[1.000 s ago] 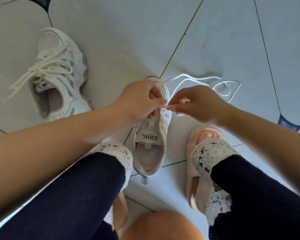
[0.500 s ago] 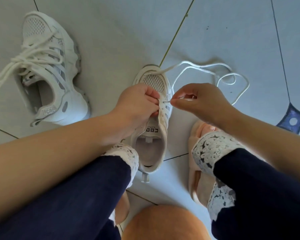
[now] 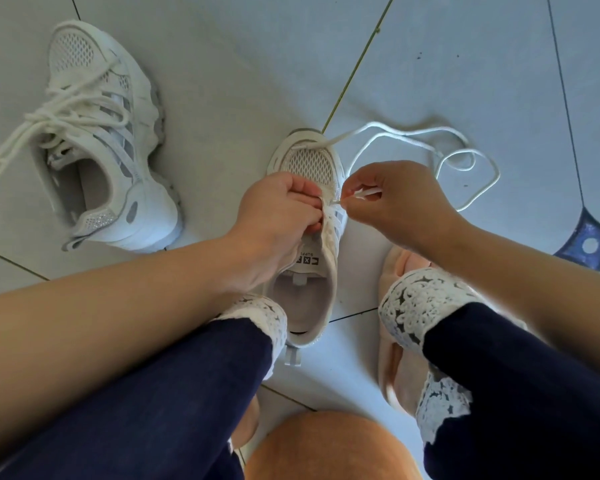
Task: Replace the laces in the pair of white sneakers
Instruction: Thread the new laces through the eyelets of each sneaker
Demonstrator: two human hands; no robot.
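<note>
Well, nearest the person, between the navy trouser legs (image 3: 153, 393), stood the sneaker (image 3: 309, 164) being laced, heel toward them and mesh toe pointing away. The left hand (image 3: 278, 209) had its grip closed on the lacing edge of the upper, fingers curled over it and drawing it up. The right hand (image 3: 395, 206) kept a narrow grip, thumb and finger pinching the lace (image 3: 364, 192) just behind its tip, which sat right at a side loop. Whether the tip had entered, I could not tell.

To my eye the soft lace could buckle behind the pinch if pushed at a slant and miss the loop. If the left hand slackened, the loop would likely fold flat and shut.

Beyond the toe, the rest of the lace lay in loose coils on the floor (image 3: 243, 71), with one strand crossing the toe cap. A quick pull might tighten those coils into a knot, or leave the two ends uneven.

Farther left, well apart, the other sneaker (image 3: 97, 133) sat loosely laced, its ends trailing.

The floor was pale, glossy tile with thin dark joints and a blue inset (image 3: 589, 244) at one corner. It looked smooth enough for the shoe to slide under a hard tug. Of the room itself, nothing more showed.
</note>
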